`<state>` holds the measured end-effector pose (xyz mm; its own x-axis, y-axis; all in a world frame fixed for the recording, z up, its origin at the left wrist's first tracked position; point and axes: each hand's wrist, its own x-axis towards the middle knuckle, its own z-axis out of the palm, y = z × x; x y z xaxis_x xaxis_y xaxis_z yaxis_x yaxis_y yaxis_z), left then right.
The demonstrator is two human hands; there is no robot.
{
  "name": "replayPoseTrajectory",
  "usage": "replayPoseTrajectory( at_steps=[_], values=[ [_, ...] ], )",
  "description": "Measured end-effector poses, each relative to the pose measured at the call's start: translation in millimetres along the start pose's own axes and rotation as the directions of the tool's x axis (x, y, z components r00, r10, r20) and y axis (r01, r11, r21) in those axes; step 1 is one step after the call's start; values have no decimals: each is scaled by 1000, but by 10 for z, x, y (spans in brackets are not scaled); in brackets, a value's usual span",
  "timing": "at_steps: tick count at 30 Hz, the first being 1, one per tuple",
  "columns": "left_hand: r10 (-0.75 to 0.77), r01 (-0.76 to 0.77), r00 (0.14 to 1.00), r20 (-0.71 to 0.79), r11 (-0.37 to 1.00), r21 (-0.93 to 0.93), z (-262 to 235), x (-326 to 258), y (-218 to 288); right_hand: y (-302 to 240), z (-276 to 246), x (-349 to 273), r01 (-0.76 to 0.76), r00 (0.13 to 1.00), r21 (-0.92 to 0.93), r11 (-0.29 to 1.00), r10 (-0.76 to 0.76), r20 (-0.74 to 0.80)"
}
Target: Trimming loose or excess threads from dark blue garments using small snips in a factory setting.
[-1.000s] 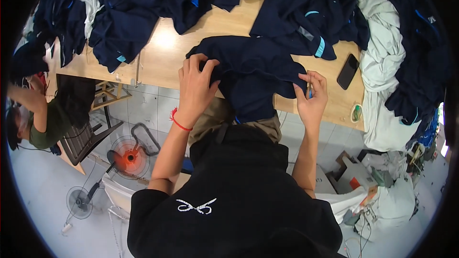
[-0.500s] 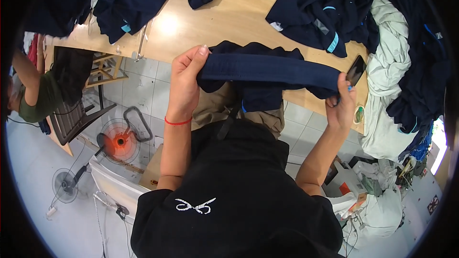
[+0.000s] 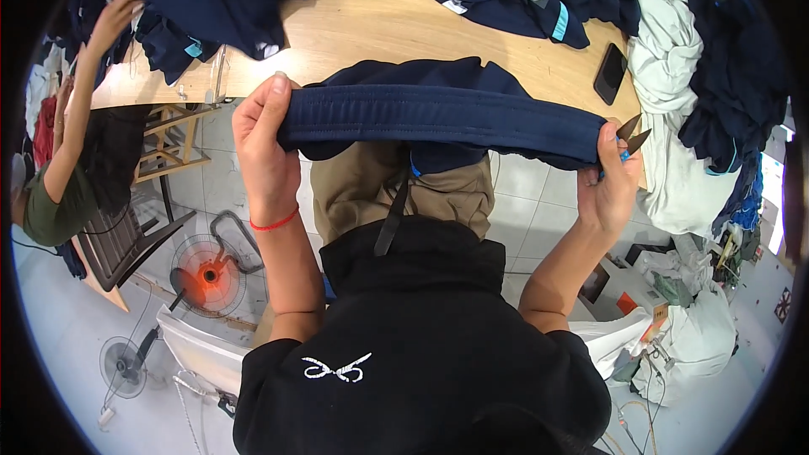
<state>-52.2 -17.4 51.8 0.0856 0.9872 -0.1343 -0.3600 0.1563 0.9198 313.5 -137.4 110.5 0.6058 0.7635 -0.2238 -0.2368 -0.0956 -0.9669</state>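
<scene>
A navy garment point(image 3: 404, 76) is stretched between my hands by its stitched band point(image 3: 447, 118), which runs nearly level across the view. At the band's left end my left hand point(image 3: 268, 147) is closed, thumb on top. The other end is pinched in my right hand point(image 3: 608, 181). Thread snips point(image 3: 636, 136) with dark pointed blades and a bit of blue are also tucked in my right hand, blades pointing outward. The rest of the garment hangs behind and below the band, over my lap.
A wooden table point(image 3: 371, 29) lies ahead, with a black phone point(image 3: 610, 73) near its right edge. Navy garments point(image 3: 522, 0) and pale cloth point(image 3: 661, 59) are heaped around. At left, a person's hand point(image 3: 118, 17) reaches to a navy pile. Fans point(image 3: 209, 276) stand lower left.
My left hand has moved left, drawing the band wider and tauter. The snips' blades now show beyond my right hand. The person at left has reached up to the navy pile, which has shifted.
</scene>
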Motion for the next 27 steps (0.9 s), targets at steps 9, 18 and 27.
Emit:
replayPoseTrajectory(
  at_steps=[9, 18, 27],
  values=[
    [-38, 35, 998, -54, 998, -61, -38, -31, -92, 19, -97, -56, 24, 996, 21, 999, -25, 84],
    [-21, 24, 998, 59, 998, -65, 12, -7, -30, -15, -43, -61, -16, 997, 42, 999, 13, 70],
    [609, -651, 713, 348, 390, 651, 135, -133, 105, -7, 155, -133, 726, 660, -538, 427, -653, 371]
  ],
)
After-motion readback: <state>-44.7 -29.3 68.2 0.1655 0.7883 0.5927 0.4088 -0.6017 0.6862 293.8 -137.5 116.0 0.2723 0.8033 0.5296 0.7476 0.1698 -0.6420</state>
